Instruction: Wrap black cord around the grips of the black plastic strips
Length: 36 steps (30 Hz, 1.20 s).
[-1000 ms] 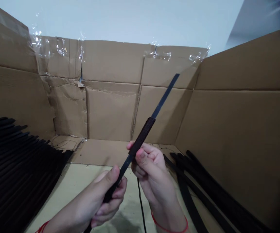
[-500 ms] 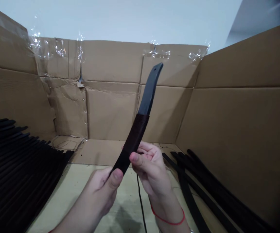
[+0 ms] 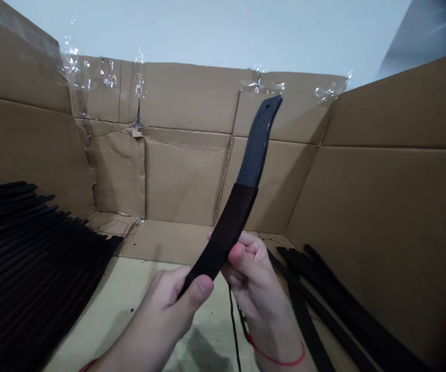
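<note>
A curved, flat dark strip [image 3: 257, 142] slants up and to the right before me, with a small hole near its bare grey tip. Dark brown cord wrapping [image 3: 236, 214] covers its middle in tight turns; the part below is smooth and black. My left hand [image 3: 166, 307] is closed round the lower end, its thumb lying along the front face. At the lower edge of the wrapping, my right hand [image 3: 259, 281] is pinched with the thumb against the strip's right edge. A loose dark cord [image 3: 234, 325] hangs below these right fingers, which are partly hidden behind the strip.
Cardboard walls [image 3: 184, 181] with clear tape stand at the back and both sides. Many black strips [image 3: 41, 268] lie stacked at the left. Several more strips [image 3: 347, 310] lie at the right. Pale board [image 3: 130, 289] with small dark specks covers the work surface.
The strip and both hands appear further right, partly because the whole view has shifted. More of a second stretch of cord shows beside my right wrist. Both hands keep their hold.
</note>
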{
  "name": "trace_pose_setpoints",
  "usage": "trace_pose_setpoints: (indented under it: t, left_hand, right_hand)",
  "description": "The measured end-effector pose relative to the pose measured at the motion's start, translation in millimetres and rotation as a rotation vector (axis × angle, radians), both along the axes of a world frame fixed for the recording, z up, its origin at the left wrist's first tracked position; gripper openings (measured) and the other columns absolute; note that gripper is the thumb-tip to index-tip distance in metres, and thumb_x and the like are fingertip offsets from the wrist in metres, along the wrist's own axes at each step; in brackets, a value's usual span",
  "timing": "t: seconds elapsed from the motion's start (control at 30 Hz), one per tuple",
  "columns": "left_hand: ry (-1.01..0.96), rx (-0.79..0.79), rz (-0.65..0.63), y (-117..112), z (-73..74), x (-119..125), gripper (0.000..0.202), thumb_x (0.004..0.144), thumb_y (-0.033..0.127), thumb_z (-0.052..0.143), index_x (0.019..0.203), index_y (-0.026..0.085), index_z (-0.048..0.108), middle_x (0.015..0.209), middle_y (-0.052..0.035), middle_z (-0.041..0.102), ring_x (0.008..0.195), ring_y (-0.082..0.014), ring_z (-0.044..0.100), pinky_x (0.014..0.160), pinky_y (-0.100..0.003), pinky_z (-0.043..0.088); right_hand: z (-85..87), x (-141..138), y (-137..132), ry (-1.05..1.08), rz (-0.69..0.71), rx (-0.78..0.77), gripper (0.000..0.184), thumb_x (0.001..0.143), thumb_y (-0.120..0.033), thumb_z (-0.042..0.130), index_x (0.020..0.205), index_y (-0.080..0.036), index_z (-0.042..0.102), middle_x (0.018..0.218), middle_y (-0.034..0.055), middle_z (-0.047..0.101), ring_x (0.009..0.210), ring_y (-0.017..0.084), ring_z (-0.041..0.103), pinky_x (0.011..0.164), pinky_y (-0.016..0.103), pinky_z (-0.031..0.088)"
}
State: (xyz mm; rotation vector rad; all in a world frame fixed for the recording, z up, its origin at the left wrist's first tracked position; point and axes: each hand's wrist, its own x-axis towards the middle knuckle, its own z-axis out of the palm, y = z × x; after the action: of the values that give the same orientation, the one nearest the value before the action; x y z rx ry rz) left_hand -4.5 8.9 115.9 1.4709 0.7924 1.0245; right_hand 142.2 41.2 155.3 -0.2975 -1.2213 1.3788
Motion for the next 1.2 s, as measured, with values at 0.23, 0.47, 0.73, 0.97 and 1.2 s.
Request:
trace_pose_setpoints:
  t: [0.23,0.47,0.73,0.97,1.2]
  left_hand:
    - [-0.320,-0.277,-0.564,15,-0.4,-19,0.059,0.089,0.074,0.048,0.073,0.018,0.038,0.040,0.0099,0.027,0.028,-0.0036,0.017,0.028,-0.013,0.019]
    - [-0.119,0.116,0.102,31,10.2,-19,0.052,0.094,0.063,0.050,0.083,0.012,0.053,0.057,0.0015,0.048,0.048,-0.0060,0.044,0.045,-0.013,0.035]
    - [-0.173,-0.068,-0.197,30,5.4,-15,0.061,0.093,0.073,0.039,0.086,0.013,0.050,0.055,0.0016,0.045,0.045,-0.0075,0.040,0.042,-0.016,0.033]
    - [-0.285,-0.181,-0.472,31,9.7,-17,0.064,0.081,0.079,0.052,0.077,0.018,0.034,0.053,0.0104,0.020,0.041,-0.0022,0.012,0.037,-0.014,0.013]
    - [-0.180,0.061,-0.034,32,5.3,-20,0.051,0.096,0.064,0.044,0.089,0.014,0.048,0.059,0.0035,0.042,0.046,-0.0059,0.037,0.042,-0.014,0.032]
  right_hand:
    - [-5.0,-13,-3,-0.136,0.010,-0.031,0.032,0.074,-0.043,0.079,0.083,-0.013,0.071,0.048,-0.0101,0.025,0.040,0.001,0.011,0.037,0.019,0.008]
    - [-15.7,-20,13,-0.199,-0.395,0.037,0.035,0.078,-0.040,0.076,0.064,-0.015,0.057,0.052,-0.0075,0.022,0.046,0.005,0.018,0.042,0.023,0.012]
    - [-12.4,-13,8,-0.223,-0.395,0.062,0.037,0.066,-0.047,0.084,0.090,-0.019,0.077,0.060,0.0016,0.052,0.047,0.009,0.036,0.040,0.023,0.025]
    - [-9.5,-23,7,-0.293,-0.195,-0.038,0.037,0.071,-0.046,0.080,0.088,-0.013,0.073,0.049,-0.0066,0.033,0.043,0.004,0.017,0.038,0.019,0.012]
    - [-9.5,-24,9,-0.281,-0.268,0.022,0.039,0.075,-0.047,0.077,0.095,-0.014,0.074,0.048,-0.0076,0.028,0.042,0.005,0.016,0.039,0.021,0.013]
